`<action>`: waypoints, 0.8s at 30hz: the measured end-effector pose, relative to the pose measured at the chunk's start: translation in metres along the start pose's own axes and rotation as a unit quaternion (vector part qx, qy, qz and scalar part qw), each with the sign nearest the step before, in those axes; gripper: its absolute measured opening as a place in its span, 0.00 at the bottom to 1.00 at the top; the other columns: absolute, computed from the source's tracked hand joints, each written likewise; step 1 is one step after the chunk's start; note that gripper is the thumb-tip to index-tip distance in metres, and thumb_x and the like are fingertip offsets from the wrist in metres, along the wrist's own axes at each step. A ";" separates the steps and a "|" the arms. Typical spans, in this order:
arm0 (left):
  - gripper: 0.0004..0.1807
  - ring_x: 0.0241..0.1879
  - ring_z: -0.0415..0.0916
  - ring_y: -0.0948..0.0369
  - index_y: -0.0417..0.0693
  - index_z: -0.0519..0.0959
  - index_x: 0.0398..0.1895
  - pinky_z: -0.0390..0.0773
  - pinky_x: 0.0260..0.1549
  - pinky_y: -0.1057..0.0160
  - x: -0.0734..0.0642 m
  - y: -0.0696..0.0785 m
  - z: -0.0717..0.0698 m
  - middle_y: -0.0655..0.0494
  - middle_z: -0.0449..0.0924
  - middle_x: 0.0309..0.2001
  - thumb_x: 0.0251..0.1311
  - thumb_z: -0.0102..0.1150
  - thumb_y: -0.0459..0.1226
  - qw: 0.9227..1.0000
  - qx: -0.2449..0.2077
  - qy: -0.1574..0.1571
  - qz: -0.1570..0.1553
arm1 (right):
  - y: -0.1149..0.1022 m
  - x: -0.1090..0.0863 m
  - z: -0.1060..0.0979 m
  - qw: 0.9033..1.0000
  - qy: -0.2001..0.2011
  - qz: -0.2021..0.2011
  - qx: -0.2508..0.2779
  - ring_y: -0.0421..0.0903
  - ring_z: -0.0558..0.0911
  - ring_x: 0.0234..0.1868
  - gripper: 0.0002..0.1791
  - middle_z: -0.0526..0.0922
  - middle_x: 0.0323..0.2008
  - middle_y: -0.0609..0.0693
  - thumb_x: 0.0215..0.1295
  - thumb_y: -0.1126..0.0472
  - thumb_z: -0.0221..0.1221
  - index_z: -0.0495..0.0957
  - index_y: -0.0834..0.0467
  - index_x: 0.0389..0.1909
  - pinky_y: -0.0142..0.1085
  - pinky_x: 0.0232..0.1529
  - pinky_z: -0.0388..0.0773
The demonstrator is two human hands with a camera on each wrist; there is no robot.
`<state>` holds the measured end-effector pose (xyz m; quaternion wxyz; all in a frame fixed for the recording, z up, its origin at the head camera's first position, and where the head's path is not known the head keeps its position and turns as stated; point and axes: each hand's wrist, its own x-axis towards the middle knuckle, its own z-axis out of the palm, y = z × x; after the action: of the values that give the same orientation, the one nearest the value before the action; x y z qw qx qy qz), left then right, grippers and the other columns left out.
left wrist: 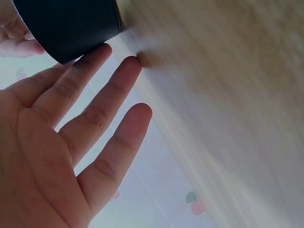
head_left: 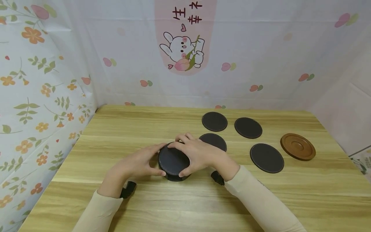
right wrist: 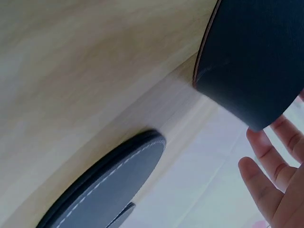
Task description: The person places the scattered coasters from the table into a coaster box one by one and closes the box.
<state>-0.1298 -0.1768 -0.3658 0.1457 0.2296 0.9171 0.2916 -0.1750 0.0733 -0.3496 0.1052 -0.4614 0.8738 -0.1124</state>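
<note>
A round black holder [head_left: 173,159] with a dark disc at its top stands on the table between both hands. From the left side, my left hand [head_left: 139,162] spans it with the thumb in front and the index finger behind. In the left wrist view the other fingers [left wrist: 107,102] are fairly straight, one tip touching the holder's wall. My right hand [head_left: 198,153] grips the holder's right side, thumb at the front rim, fingers over the back. The right wrist view shows the holder's smooth wall [right wrist: 251,61] and fingertips [right wrist: 259,137] at its edge.
Several flat black coasters lie to the right: one back coaster [head_left: 214,121], another beside it [head_left: 248,128], one nearer [head_left: 267,158], and one partly hidden behind the right hand [head_left: 215,141]. A brown wooden round dish [head_left: 298,146] lies at far right. Patterned cloth [head_left: 127,80] hangs behind the table.
</note>
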 end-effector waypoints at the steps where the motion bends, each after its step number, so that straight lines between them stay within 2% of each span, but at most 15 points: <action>1: 0.53 0.71 0.65 0.52 0.55 0.57 0.78 0.67 0.69 0.45 -0.001 0.000 0.000 0.53 0.68 0.71 0.51 0.73 0.57 1.000 0.000 -0.001 -0.003 | 0.001 -0.001 -0.001 1.000 0.001 -0.002 0.003 0.47 0.65 0.62 0.50 0.64 0.65 0.48 0.48 0.35 0.72 0.63 0.44 0.72 0.45 0.57 0.76; 5: 0.53 0.71 0.64 0.51 0.54 0.56 0.78 0.67 0.68 0.44 -0.002 0.002 -0.001 0.52 0.67 0.72 0.52 0.73 0.55 1.000 -0.004 -0.002 -0.010 | 0.009 -0.007 -0.005 1.000 0.007 0.004 0.015 0.48 0.66 0.64 0.50 0.64 0.67 0.48 0.48 0.36 0.72 0.64 0.45 0.72 0.47 0.59 0.76; 10: 0.53 0.72 0.63 0.50 0.53 0.56 0.78 0.66 0.69 0.44 -0.002 0.002 -0.002 0.51 0.66 0.72 0.52 0.73 0.54 1.000 0.004 0.001 -0.006 | 0.024 -0.017 -0.009 0.999 0.019 0.029 0.023 0.50 0.69 0.67 0.49 0.65 0.68 0.48 0.48 0.37 0.73 0.65 0.45 0.71 0.52 0.60 0.75; 14: 0.54 0.73 0.62 0.48 0.52 0.56 0.78 0.65 0.69 0.43 -0.005 0.003 -0.001 0.50 0.65 0.73 0.51 0.73 0.56 1.000 0.015 0.001 -0.022 | 0.039 -0.025 -0.011 0.999 0.027 0.034 0.032 0.53 0.70 0.66 0.49 0.66 0.68 0.52 0.49 0.39 0.73 0.66 0.48 0.71 0.52 0.60 0.76; 18: 0.55 0.73 0.61 0.47 0.52 0.55 0.79 0.64 0.69 0.42 -0.006 0.004 0.002 0.49 0.63 0.74 0.51 0.73 0.57 0.999 0.013 -0.005 -0.029 | 0.057 -0.035 -0.011 0.997 0.025 0.048 0.047 0.54 0.66 0.65 0.49 0.66 0.68 0.54 0.49 0.41 0.74 0.67 0.52 0.71 0.52 0.60 0.75; 24: 0.54 0.73 0.61 0.48 0.53 0.56 0.78 0.64 0.70 0.43 -0.004 0.003 0.003 0.49 0.64 0.74 0.51 0.73 0.55 1.000 0.016 0.003 -0.018 | 0.082 -0.047 -0.011 0.996 0.015 0.077 0.052 0.59 0.64 0.67 0.49 0.64 0.70 0.59 0.50 0.44 0.75 0.66 0.55 0.71 0.58 0.62 0.72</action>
<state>-0.1244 -0.1751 -0.3661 0.1447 0.2145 0.9259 0.2752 -0.2160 0.1585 -0.3591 0.1240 -0.3845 0.9013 -0.1563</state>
